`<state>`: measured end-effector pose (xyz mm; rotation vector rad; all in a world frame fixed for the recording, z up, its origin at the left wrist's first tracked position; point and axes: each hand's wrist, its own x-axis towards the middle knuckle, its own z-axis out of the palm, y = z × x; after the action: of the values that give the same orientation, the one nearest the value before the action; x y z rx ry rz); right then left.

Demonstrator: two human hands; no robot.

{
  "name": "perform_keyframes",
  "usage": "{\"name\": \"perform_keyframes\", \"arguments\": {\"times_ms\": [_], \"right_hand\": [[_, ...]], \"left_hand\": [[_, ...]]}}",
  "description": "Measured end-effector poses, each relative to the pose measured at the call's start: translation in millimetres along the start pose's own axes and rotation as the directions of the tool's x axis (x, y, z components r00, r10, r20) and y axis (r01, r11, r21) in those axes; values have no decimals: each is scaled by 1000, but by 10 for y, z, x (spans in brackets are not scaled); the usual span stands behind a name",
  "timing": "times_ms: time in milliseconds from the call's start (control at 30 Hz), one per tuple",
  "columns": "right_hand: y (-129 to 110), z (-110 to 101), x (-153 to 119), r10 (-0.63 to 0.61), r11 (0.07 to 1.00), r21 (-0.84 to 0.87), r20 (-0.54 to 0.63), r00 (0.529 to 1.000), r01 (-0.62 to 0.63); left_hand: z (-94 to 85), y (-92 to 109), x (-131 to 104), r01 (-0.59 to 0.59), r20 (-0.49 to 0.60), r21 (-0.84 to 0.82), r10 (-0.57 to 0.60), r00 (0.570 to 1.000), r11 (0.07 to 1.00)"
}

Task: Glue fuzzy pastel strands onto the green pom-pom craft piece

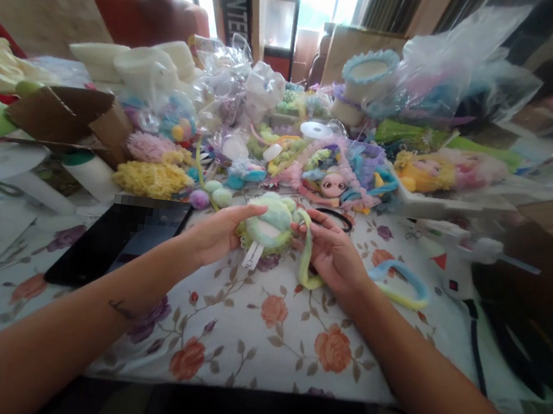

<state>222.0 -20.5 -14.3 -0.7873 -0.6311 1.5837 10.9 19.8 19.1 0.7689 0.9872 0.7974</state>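
My left hand [226,228] is closed round the left side of a small, round, pale green plush piece [274,223] with yellow-green fringe and a white label [253,256] hanging from it. At the piece's right side, my right hand [334,251] pinches a fuzzy yellow-green chenille strip [307,251]. The strip hangs down in a curve in front of my right fingers and touches the table. Whether it is joined to the plush piece is hidden by my fingers. Beside my right forearm lies a blue-and-yellow chenille strip [403,300], bent into a loop.
A dark tablet [95,245] lies left of my left forearm on the flowered tablecloth [230,336]. To the right is a white corded device [457,276], possibly a glue gun. Behind are yellow yarn [153,180], a doll's face [333,185], a white tray [452,208] and a cardboard box [66,117].
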Motion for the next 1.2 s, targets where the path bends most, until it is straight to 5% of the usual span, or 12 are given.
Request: {"name": "perform_keyframes", "arguments": {"times_ms": [200, 367, 433, 533, 567, 633, 667, 767, 867, 967, 1200], "right_hand": [[-153, 43, -28, 9, 997, -72, 31, 999, -7], [-811, -33, -254, -171, 960, -223, 0, 985, 167], [-1106, -110, -432, -398, 876, -314, -45, 916, 365], [-1316, -209, -636, -735, 577, -568, -49, 676, 587], [-1294, -221, -653, -738, 515, -642, 5, 675, 568], [-1118, -198, -599, -512, 466, -760, 185, 839, 452], [-980, -166, -538, -248, 438, -801, 328, 912, 408], [-525, -39, -325, 174, 337, -854, 471, 865, 397], [-257, 18, -204, 205, 184, -863, 502, 840, 471], [-242, -29, -177, 196, 52, -879, 475, 858, 475], [-391, -103, -163, 178, 4, -907, 415, 892, 421]], "left_hand": [[42, -125, 46, -6, 44, -248, 17, 999, 969], [26, -148, -35, -45, 26, -352, 58, 998, 935], [9, -131, -61, -79, -30, -390, 73, 997, 917], [-26, -99, -65, -144, -106, -423, 109, 988, 895], [-38, -89, -61, -158, -116, -423, 120, 986, 892], [-58, -70, -54, -165, -120, -419, 126, 985, 893], [-64, -62, -53, -158, -115, -420, 120, 986, 894], [-76, -50, -59, -133, -87, -419, 107, 990, 898], [-96, -63, -55, -128, -55, -404, 116, 992, 906], [-119, -95, -37, -129, -50, -407, 119, 992, 904], [-100, -153, -31, -128, -72, -426, 108, 992, 895]]}}
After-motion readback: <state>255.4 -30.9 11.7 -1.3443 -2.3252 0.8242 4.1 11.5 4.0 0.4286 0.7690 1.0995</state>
